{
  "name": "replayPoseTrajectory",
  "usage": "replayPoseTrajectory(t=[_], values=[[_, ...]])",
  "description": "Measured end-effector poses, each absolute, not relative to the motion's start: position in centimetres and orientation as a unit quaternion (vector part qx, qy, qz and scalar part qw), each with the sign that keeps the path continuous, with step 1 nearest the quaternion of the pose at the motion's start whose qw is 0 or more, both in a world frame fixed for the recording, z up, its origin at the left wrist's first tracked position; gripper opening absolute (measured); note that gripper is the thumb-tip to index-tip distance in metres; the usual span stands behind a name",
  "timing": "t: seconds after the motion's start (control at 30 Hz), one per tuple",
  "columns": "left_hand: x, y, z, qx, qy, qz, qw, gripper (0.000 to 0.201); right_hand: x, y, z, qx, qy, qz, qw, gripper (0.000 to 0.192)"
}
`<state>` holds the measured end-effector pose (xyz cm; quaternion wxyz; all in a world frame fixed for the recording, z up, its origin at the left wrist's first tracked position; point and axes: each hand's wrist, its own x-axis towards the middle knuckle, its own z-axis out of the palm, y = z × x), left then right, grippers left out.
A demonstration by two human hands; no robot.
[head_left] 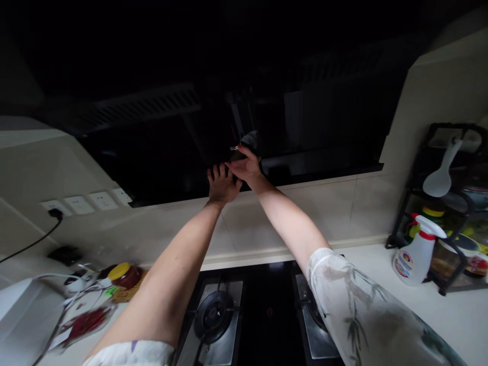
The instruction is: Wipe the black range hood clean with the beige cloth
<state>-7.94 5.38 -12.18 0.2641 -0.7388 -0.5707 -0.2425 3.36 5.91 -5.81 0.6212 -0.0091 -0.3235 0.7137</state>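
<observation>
A glossy black range hood [328, 117] fills the upper view, with white lettering partly hidden behind my right hand. My left hand [223, 187] lies against the hood's lower middle, fingers spread and nothing in it. Just right of it and a little higher, my right hand [247, 166] is open, its palm turned leftward and its fingers close to the left hand's fingertips. Whether the right hand presses on the hood or stays just off it I cannot tell. A dim grey patch [250, 138] shows above the right hand, possibly a reflection.
Below is a gas stove with a left burner [214, 316] and a right one partly behind my sleeve. At right stand a spray bottle [414, 251] and a black rack with a white ladle [438, 180]. A yellow-lidded jar [124, 276] and wall sockets [103, 201] are at left.
</observation>
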Motion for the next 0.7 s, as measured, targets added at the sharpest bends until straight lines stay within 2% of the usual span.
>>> replayPoseTrajectory(t=[0.1,0.17,0.27,0.43,0.6,0.7], values=[[-7.9,5.3,-12.1,-0.736,-0.575,-0.239,0.266,0.078,4.3,5.8,-5.7,0.025,-0.254,0.756,0.602,0.016],[-7.9,5.2,-12.0,-0.733,-0.577,-0.242,0.266,0.077,5.8,5.5,-5.8,0.036,-0.248,0.743,0.621,0.013],[-8.0,5.1,-12.0,-0.731,-0.577,-0.248,0.267,0.076,8.8,5.1,-6.0,0.051,-0.243,0.709,0.660,0.012],[-8.1,5.2,-11.9,-0.728,-0.579,-0.252,0.268,0.075,14.5,4.4,-5.9,0.059,-0.231,0.661,0.711,0.021],[-8.2,5.3,-11.9,-0.729,-0.576,-0.255,0.267,0.075,23.0,3.0,-5.6,0.068,-0.215,0.578,0.784,0.020],[-8.3,5.4,-11.9,-0.728,-0.576,-0.255,0.271,0.076,29.0,1.5,-5.6,0.079,-0.233,0.508,0.826,0.031]])
